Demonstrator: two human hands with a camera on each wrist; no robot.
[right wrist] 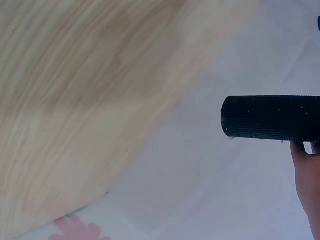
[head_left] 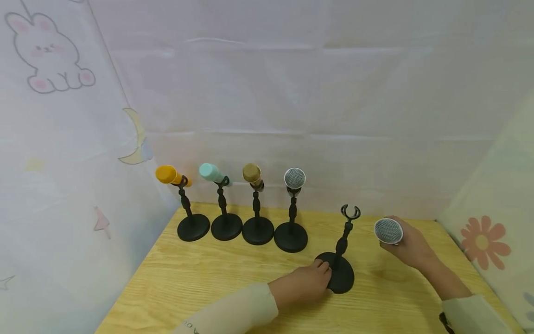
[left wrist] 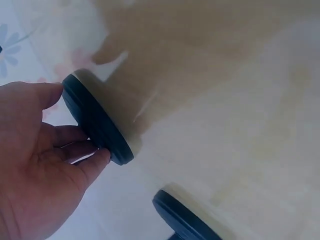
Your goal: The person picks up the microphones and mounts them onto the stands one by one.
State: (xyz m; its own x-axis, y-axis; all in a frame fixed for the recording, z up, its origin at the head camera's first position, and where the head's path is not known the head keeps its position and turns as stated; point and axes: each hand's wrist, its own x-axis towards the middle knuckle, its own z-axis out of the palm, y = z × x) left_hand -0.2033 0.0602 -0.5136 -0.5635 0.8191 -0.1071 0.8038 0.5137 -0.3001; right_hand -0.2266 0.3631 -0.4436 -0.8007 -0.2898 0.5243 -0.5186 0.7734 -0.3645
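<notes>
My left hand [head_left: 303, 284] grips the round base of a black microphone stand [head_left: 343, 277] on the wooden table. In the left wrist view, thumb and fingers lie around the edge of that base [left wrist: 100, 120]. The stand's forked clip [head_left: 350, 213] at the top holds nothing. To its right, my right hand [head_left: 413, 248] holds a microphone [head_left: 388, 231] with a silver mesh head, raised above the table with the head towards me. Its dark, textured handle [right wrist: 270, 117] shows in the right wrist view, with fingers beneath it.
Left of the stand, a row of stands carries an orange microphone [head_left: 168, 174], a mint one [head_left: 210, 172], a gold one [head_left: 252, 173] and a silver-headed one [head_left: 295, 178]. Pale printed sheets [head_left: 267, 93] rise behind and beside the wooden table [head_left: 187, 273].
</notes>
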